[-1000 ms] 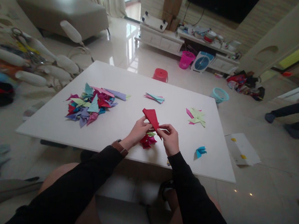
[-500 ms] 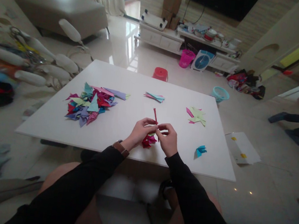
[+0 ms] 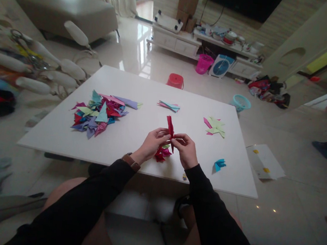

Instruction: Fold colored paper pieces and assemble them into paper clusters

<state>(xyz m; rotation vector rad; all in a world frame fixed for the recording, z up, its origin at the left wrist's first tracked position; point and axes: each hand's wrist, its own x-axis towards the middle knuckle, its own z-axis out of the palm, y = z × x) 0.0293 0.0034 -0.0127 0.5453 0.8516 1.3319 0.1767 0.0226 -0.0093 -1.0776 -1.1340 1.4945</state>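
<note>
Between both hands, above the front half of the white table (image 3: 126, 134), is a narrow piece of folded red paper (image 3: 169, 124). My left hand (image 3: 155, 141) pinches it from the left, and my right hand (image 3: 186, 149) pinches it from the right with thumb and fingers. Its upper end points away from me. Just beneath the hands lies a small heap of red, pink and green folded papers (image 3: 162, 154), partly covered by them. To the right sits a small blue folded paper (image 3: 219, 164).
A large pile of colourful folded papers (image 3: 99, 115) lies on the table's left. Flat blue and pink folded papers (image 3: 169, 106) are at the middle back, green and pink ones (image 3: 215, 127) at the right. A red stool (image 3: 175, 80) and a blue basket (image 3: 241, 102) stand beyond the table.
The red paper has turned and shows a broader face. My right hand has shifted slightly right and down. At the right edge, another person's legs have moved further right.
</note>
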